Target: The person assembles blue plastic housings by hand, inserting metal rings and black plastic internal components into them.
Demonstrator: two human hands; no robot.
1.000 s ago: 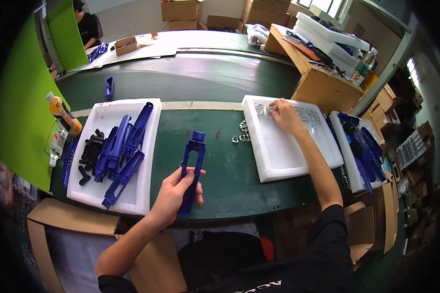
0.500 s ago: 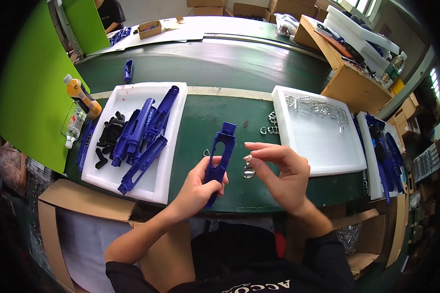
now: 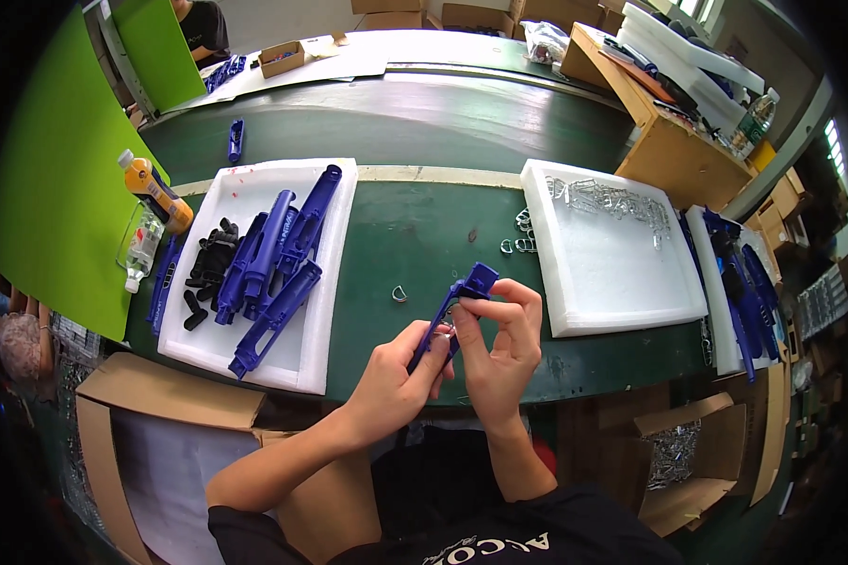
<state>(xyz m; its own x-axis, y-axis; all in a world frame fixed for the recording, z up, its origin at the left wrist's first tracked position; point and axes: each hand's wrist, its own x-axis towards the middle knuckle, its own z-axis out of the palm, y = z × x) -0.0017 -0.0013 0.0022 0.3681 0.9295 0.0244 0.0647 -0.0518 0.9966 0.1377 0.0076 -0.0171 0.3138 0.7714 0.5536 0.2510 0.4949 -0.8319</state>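
My left hand (image 3: 391, 377) is closed round the lower part of a long blue plastic housing (image 3: 480, 279), which leans with its top end to the right. At the housing's upper part, my right hand (image 3: 504, 353) is pinched. Between its fingertips and the housing shows a bit of a shiny metal wire clip (image 3: 449, 318); most of the clip is hidden. On the green tabletop just beyond my left hand lies a single small metal ring (image 3: 399, 294).
To the left, a white foam tray (image 3: 313, 353) holds blue housings and black plastic pieces (image 3: 215, 254). A second foam tray (image 3: 622, 282) at the right holds metal clips (image 3: 603, 205). Bottles (image 3: 155, 193) stand beyond the left tray; cardboard boxes (image 3: 174, 391) sit below the table edge.
My right hand has moved left with the metal clip, up against the housing. The housing has tipped to the right in my left hand. The metal ring on the table is now uncovered.
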